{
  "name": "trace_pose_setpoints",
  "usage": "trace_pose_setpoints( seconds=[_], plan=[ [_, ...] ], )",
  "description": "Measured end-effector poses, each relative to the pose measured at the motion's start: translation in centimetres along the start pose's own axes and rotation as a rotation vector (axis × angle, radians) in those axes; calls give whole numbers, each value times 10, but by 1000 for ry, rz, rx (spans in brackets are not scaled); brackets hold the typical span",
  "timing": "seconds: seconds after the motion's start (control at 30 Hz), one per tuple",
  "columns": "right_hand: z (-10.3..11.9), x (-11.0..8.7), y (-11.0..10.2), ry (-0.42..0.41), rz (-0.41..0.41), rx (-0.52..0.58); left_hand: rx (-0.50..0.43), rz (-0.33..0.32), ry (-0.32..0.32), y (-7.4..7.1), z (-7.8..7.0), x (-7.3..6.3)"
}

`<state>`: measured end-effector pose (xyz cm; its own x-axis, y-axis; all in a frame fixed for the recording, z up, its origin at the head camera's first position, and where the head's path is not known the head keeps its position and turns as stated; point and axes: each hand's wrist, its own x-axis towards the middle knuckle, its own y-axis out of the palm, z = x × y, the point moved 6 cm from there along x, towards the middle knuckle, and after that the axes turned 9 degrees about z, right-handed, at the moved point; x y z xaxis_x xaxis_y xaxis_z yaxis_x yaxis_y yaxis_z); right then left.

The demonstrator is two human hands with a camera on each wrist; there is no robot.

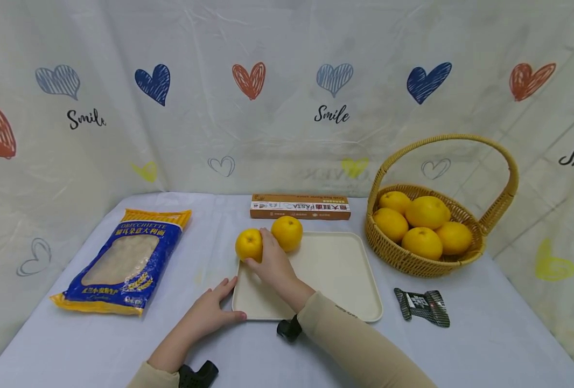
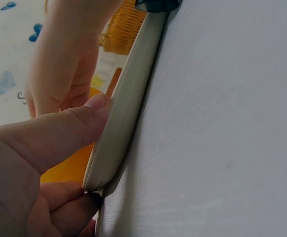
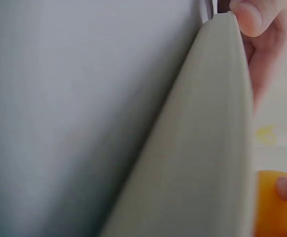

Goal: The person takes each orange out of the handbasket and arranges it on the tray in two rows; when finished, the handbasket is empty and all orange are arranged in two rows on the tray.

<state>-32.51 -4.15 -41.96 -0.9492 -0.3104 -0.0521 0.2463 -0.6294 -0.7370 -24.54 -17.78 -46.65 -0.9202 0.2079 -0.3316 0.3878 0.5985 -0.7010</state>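
Note:
A yellow-orange orange [image 1: 249, 245] sits at the back left corner of a cream rectangular tray [image 1: 335, 275]. My right hand [image 1: 274, 264] grips it, thumb on its near side; the other fingers are partly hidden. A second orange [image 1: 287, 233] rests close to the right of these fingers, at the tray's back edge. My left hand [image 1: 207, 310] holds the tray's near left corner. The left wrist view shows its thumb on the rim [image 2: 121, 113] and its fingers around the corner. In the right wrist view, the right thumb touches the gripped orange [image 3: 274, 210].
A wicker basket [image 1: 413, 264] of several oranges, with a tall handle, stands at the back right. A small dark wrapped packet [image 1: 421, 307] lies before it. Behind the tray is a brown pasta box [image 1: 300, 207]. A blue and yellow pasta bag [image 1: 119, 261] lies on the left.

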Motion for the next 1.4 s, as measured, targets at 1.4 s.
trace_pose_setpoints(
  seconds=[1.4],
  plan=[
    [6, -26, -20, -221, -144, 89, 6, 11, -24, 1, 3, 3]
  ],
)
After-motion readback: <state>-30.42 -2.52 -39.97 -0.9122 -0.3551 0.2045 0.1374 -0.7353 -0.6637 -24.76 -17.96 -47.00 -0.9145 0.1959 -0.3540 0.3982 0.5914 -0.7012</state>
